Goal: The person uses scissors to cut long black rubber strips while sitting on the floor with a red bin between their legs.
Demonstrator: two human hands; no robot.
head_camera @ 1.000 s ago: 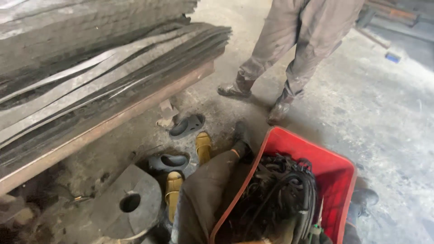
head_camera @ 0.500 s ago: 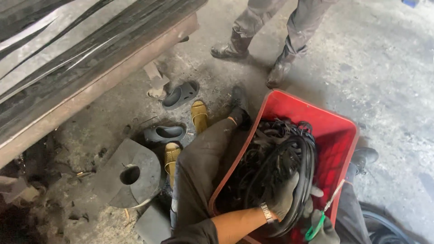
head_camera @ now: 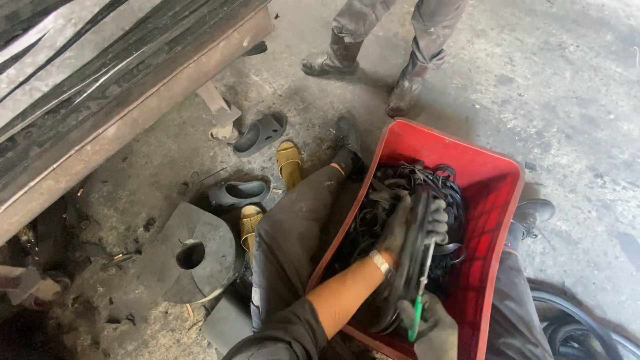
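A thick grey block with a round hole (head_camera: 190, 257) lies on the dusty concrete floor (head_camera: 567, 87), and just above it are two dark clogs (head_camera: 260, 133) and two yellow sandals (head_camera: 289, 163). Farther up and left of the block runs a rusty steel beam (head_camera: 133, 110) stacked with what look like dark flat strips (head_camera: 73, 60). Well to the block's upper right stands another person's pair of worn boots (head_camera: 331, 61).

Red crate (head_camera: 497, 200), black rubber rings (head_camera: 407, 200)
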